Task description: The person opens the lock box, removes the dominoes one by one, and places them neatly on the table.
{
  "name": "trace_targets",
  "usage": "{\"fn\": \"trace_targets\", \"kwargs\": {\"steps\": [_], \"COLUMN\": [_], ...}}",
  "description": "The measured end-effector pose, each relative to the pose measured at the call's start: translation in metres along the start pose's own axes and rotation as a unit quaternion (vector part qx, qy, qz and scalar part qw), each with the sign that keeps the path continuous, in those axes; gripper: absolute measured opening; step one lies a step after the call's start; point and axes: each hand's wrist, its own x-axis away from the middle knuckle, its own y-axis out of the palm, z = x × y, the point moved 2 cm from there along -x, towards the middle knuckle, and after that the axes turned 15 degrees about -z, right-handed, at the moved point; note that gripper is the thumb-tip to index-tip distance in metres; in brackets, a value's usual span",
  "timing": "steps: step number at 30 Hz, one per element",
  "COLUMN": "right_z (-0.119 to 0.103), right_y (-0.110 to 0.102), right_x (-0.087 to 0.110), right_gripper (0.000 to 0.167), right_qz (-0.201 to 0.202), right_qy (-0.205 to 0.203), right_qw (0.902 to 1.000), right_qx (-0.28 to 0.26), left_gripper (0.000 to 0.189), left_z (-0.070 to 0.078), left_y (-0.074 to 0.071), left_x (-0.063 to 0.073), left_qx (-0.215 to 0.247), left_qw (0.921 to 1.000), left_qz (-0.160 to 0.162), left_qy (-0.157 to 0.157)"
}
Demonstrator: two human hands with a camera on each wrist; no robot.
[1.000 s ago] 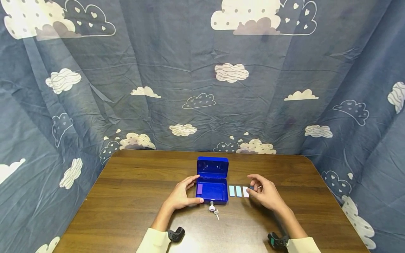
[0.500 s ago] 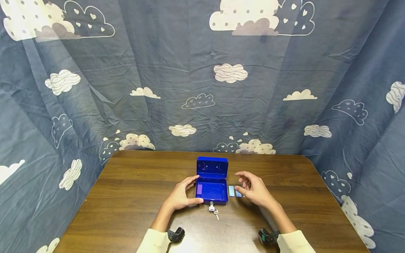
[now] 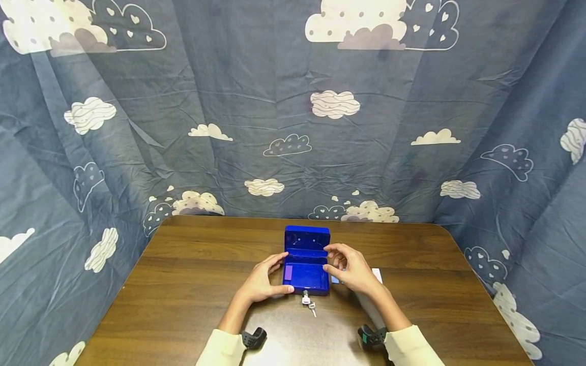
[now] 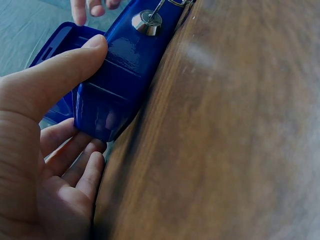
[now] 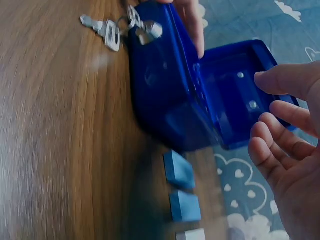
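A small blue cash box (image 3: 316,292) stands with its lid (image 3: 307,238) raised and leaning back. My left hand (image 3: 259,282) grips its left side, thumb over the front corner and fingers along the side wall, as the left wrist view shows. Inside at the left lies a flat purple piece (image 3: 288,273). Over the box's right edge hovers my right hand (image 3: 354,270), thumb and fingers apart and loosely curved, with nothing between them in the right wrist view. That view has two light blue blocks (image 5: 180,170) and part of a white block (image 5: 191,235) beside the box.
A key in the front lock (image 4: 147,22) has a second key (image 5: 111,37) hanging on its ring and lying on the wooden table (image 3: 192,264). To the right, beyond my right hand, a white piece (image 3: 377,275) shows. A cloud-patterned curtain (image 3: 293,168) borders the table.
My right hand has moved left, from above the row of blocks to the right edge of the cash box. My left hand and the box stay in place.
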Motion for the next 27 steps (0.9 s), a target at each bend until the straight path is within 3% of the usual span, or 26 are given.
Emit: {"fn": "trace_targets", "kwargs": {"steps": [14,22,27], "right_z": [-0.012,-0.017,-0.019], "right_y": [0.022,0.034,0.040], "right_x": [-0.020,-0.032,-0.037], "right_gripper": [0.043,0.041,0.041], "right_qz": [-0.027,-0.039,-0.044], "right_qy": [-0.008,-0.013,-0.004], "right_qw": [0.9996,0.9991,0.9990], "right_qx": [-0.006,0.011,0.007], "left_gripper": [0.087,0.090,0.090], "left_z": [0.001,-0.034,-0.043], "left_y": [0.000,0.004,0.003], "left_x": [-0.001,-0.006,-0.005], "left_qx": [-0.006,-0.012,-0.020], "left_qw": [0.9999,0.9999,0.9997], "left_qz": [-0.009,0.001,0.000], "left_qy": [0.000,0.000,-0.013]}}
